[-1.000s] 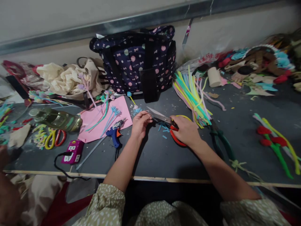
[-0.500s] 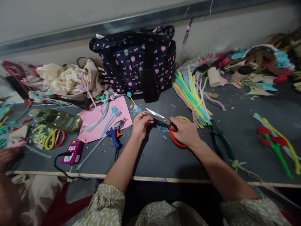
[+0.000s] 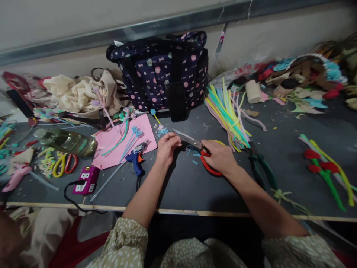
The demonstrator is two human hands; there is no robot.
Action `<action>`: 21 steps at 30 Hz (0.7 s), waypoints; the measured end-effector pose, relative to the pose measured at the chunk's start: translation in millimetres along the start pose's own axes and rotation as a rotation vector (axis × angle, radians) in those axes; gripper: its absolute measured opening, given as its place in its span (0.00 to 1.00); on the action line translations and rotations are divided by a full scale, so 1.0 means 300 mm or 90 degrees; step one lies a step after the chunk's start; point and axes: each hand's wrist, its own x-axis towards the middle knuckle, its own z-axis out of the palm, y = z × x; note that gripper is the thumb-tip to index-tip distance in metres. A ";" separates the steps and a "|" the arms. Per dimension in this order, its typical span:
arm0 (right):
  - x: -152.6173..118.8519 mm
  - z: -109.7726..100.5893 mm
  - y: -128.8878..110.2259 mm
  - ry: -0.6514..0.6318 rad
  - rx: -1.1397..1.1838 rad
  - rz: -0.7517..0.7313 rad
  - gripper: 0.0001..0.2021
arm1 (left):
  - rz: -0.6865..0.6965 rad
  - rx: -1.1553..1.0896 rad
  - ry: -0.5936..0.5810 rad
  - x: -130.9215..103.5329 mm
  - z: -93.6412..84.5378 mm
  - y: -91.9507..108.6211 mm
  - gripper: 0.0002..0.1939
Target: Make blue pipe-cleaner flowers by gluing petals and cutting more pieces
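Note:
My right hand point(image 3: 220, 154) grips a pair of scissors point(image 3: 192, 140). Their red handle loop shows below the hand, and a yellow loop shows just above it. The blades point left to my left hand point(image 3: 169, 147), whose thumb and index finger are pinched together at the blades. What sits between those fingertips is too small to make out. Short blue bits point(image 3: 193, 152) lie on the table under the blades. Just beyond my left fingers is a small blue fluffy piece point(image 3: 162, 131). To the right of my right hand lies a bundle of coloured pipe cleaners point(image 3: 230, 115).
Green-handled pliers point(image 3: 262, 167) lie at right, with red pipe-cleaner flowers point(image 3: 323, 165) farther over. A patterned bag point(image 3: 156, 70) with a phone point(image 3: 176, 101) against it stands behind. Leftward are a blue glue gun point(image 3: 136, 162), pink sheet point(image 3: 111, 152), bottle point(image 3: 67, 141) and purple socket block point(image 3: 86, 180).
My hands and the scissors have hardly moved. At far left, another person's hand has withdrawn from the table edge, exposing a pink glue gun.

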 end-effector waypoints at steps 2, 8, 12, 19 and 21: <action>0.000 -0.001 0.000 -0.010 0.006 0.003 0.08 | -0.002 0.002 0.000 -0.001 0.001 0.000 0.12; -0.002 -0.001 0.005 -0.034 0.003 0.002 0.07 | -0.008 0.010 0.010 0.002 0.002 -0.002 0.12; 0.002 0.007 0.015 -0.028 -0.008 0.011 0.09 | -0.008 0.010 0.008 0.005 -0.001 -0.003 0.13; 0.010 0.005 0.036 0.005 0.015 0.047 0.16 | -0.015 0.006 0.002 -0.001 0.005 0.005 0.14; 0.012 0.002 0.035 0.001 0.026 0.045 0.16 | -0.016 0.000 -0.001 0.000 0.002 0.003 0.14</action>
